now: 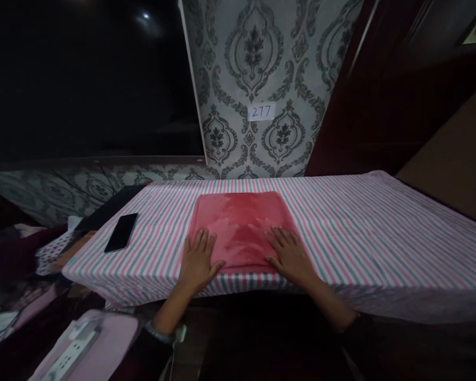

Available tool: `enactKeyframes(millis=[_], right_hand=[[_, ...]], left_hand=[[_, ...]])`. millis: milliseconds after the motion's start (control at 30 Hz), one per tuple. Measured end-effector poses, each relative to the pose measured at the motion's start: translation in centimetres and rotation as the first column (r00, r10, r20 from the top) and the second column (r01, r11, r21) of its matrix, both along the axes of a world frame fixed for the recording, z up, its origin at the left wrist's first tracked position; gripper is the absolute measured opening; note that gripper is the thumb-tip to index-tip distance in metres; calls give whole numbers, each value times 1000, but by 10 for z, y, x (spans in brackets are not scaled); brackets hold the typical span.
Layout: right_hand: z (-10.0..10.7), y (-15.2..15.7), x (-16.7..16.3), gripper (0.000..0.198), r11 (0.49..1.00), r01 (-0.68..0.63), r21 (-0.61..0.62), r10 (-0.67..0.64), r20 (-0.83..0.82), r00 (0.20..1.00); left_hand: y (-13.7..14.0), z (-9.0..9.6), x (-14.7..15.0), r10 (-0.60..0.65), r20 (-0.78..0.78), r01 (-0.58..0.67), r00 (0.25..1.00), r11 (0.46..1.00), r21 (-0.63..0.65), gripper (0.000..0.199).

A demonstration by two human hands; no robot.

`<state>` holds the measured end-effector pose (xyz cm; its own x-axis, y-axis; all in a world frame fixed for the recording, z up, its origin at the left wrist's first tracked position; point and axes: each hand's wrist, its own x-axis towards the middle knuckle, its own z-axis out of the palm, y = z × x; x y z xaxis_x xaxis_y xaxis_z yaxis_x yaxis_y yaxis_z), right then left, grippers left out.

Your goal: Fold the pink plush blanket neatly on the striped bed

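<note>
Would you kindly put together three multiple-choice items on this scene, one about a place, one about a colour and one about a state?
1. Where does the phone lie?
A. On the red cloth
B. On the striped tablecloth, left of the red cloth
C. Under the right hand

2. What colour is the folded cloth under the hands?
A. Red
B. Green
C. White

3. How do the two hands rest?
A. Both clenched in fists
B. Both lifted off the table
C. Both flat, palms down, fingers spread

Answers:
1. B, since the phone sits on the striped tablecloth near its left end, apart from the cloth.
2. A, as the cloth shows a plain red against the stripes.
3. C, because the left hand and the right hand lie open on the cloth's near corners.
</note>
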<state>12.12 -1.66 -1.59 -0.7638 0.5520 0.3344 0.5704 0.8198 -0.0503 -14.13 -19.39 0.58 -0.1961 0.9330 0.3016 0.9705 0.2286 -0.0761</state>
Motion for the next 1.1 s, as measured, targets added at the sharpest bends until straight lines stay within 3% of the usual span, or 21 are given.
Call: enactKeyframes(millis=[200, 367, 467, 567, 667, 733, 800, 867, 967, 1033, 1100], right_hand=[[-22, 16, 51, 75, 987, -154, -46, 149, -95, 984], [-25, 24, 62, 63, 976, -212, -56, 203, -131, 970], [-14, 28, 60, 57, 987, -152, -47, 143, -153, 978], [25, 36, 53, 48, 997, -57, -45, 47, -197, 979], [94, 48, 47, 43, 1000, 12, -1, -11, -356, 934], [147, 59, 44, 41, 999, 33, 8, -24, -512, 859], [194, 75, 41, 41, 999, -31, 6, 28, -643, 766], [225, 96, 35, 41, 988, -150, -37, 76, -726, 683], [235, 136, 18, 42, 929, -300, -218, 16, -784, 620], [217, 159, 1, 41, 861, -334, -383, -100, -773, 627], [187, 174, -18, 39, 795, -252, -551, -254, -681, 687]], left_hand=[[-38, -8, -35, -120, 60, 119, 991, 993, 22, 72], [-36, -4, -47, -211, 35, 207, 977, 974, 89, 68], [-30, 11, -49, -217, 40, 213, 975, 972, 96, 65], [-20, 50, -53, -197, 43, 188, 979, 970, 157, 58], [-9, 115, -59, -158, 73, 129, 985, 945, 301, 43], [-1, 166, -63, -154, 164, 80, 974, 918, 388, 41], [9, 213, -68, -184, 290, 33, 939, 889, 457, 43], [23, 249, -76, -228, 389, 11, 893, 873, 487, 45], [51, 270, -95, -278, 534, 21, 798, 900, 436, 50], [74, 259, -109, -279, 628, 44, 726, 931, 363, 52], [96, 232, -119, -202, 678, 41, 706, 968, 246, 50]])
